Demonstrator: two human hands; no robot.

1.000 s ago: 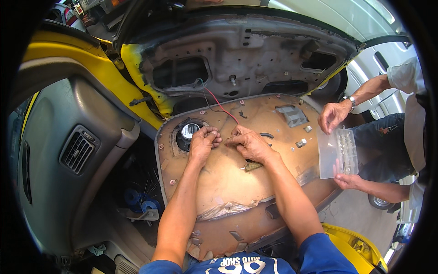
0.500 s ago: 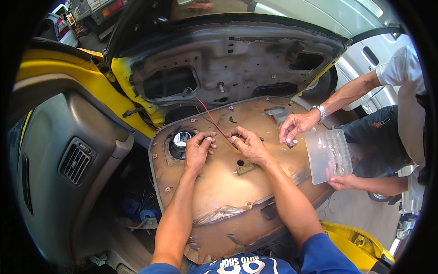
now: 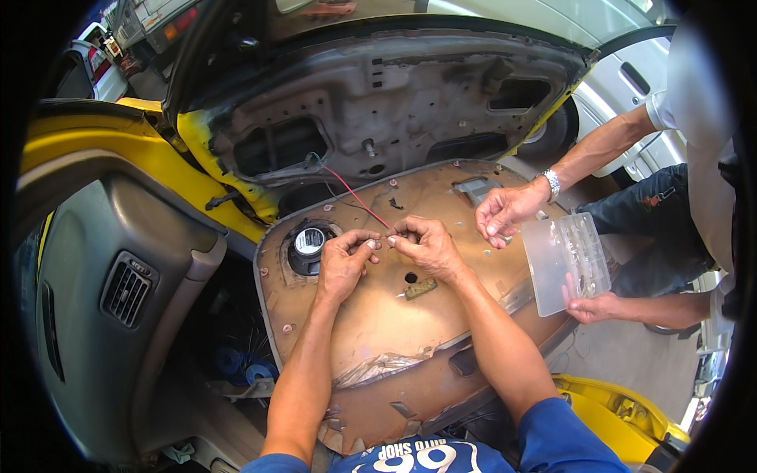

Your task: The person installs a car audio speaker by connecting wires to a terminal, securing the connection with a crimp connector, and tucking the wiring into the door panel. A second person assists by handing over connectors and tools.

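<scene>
A thin red wire [image 3: 351, 192] runs from the open door frame down to my fingertips. My right hand [image 3: 428, 248] is closed in a pinch on its end. Fingertip to fingertip with it, my left hand [image 3: 347, 262] pinches too; whatever lies between its fingers is too small to make out. Both hands are just above a brown door trim panel [image 3: 371, 315], which lies between my forearms and the door. A round black speaker [image 3: 309, 242] with a pale label is set in the panel, left of my left hand.
At the right, a co-worker's hand [image 3: 591, 307] holds an open clear plastic box [image 3: 546, 264]; their other hand [image 3: 509, 211] reaches over the panel, fingers pinched. A small dirty block [image 3: 420, 288] lies below my right hand. The yellow door [image 3: 193, 130] stands at the back; a grey dashboard [image 3: 158, 229] is at left.
My two hands have come together, their fingertips meeting at the wire's end. The co-worker's upper hand has shifted slightly, and the whole view has moved a little.
</scene>
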